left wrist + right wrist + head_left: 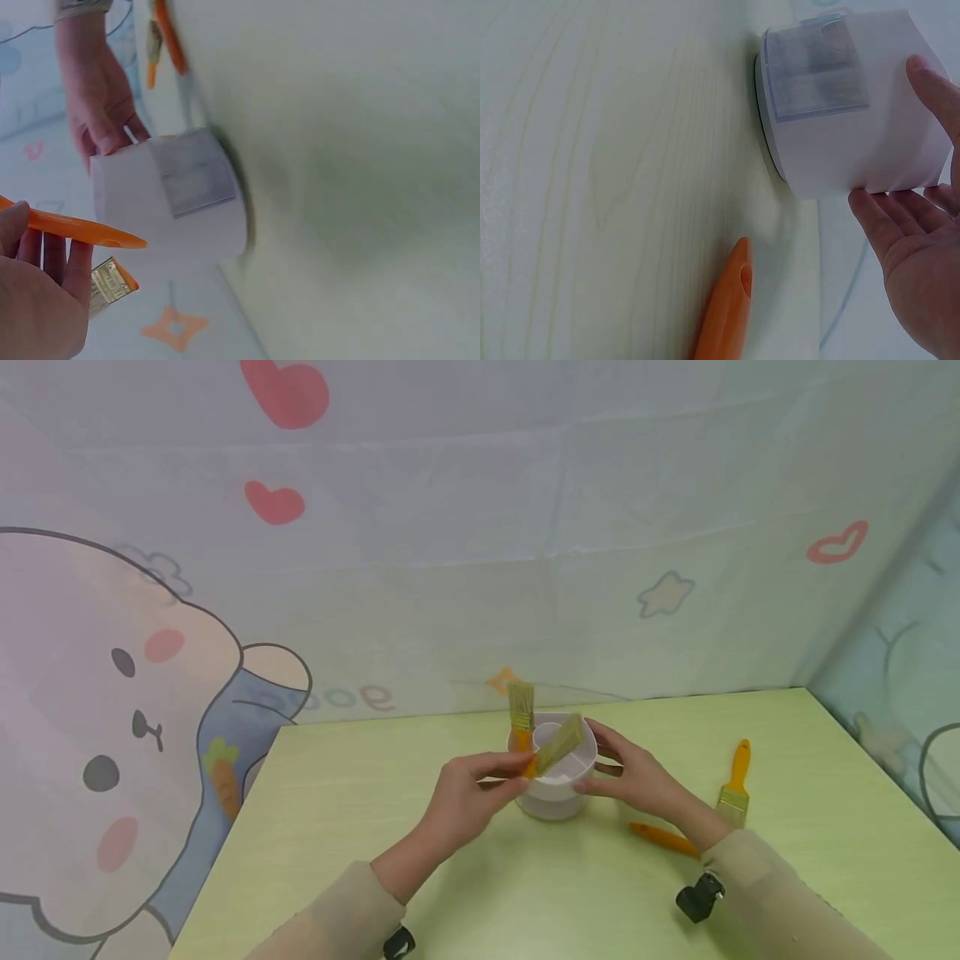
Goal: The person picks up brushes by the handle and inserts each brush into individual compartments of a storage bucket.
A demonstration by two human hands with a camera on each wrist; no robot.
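A white round desk organizer (pixel 553 807) with divided compartments on top stands on the table; its clear drawer front (pixel 817 71) shows in the right wrist view. My left hand (pixel 467 795) pinches the orange handle of a paintbrush (pixel 562 743), whose pale bristles slant up to the right over the organizer's opening. Another paintbrush (pixel 522 703) stands bristles up in the organizer's left side. With thumb and fingers around its right side, my right hand (pixel 637 777) holds the organizer. The left wrist view shows the held brush's handle (pixel 90 229) tilted beside the organizer's wall.
Two more orange-handled brushes lie at the right of the light wood-patterned table (pixel 360 802): one brush (pixel 738 768) points away, the other brush (pixel 663 838) is partly hidden under my right forearm. A printed cloth (pixel 450 527) hangs behind the table's back edge.
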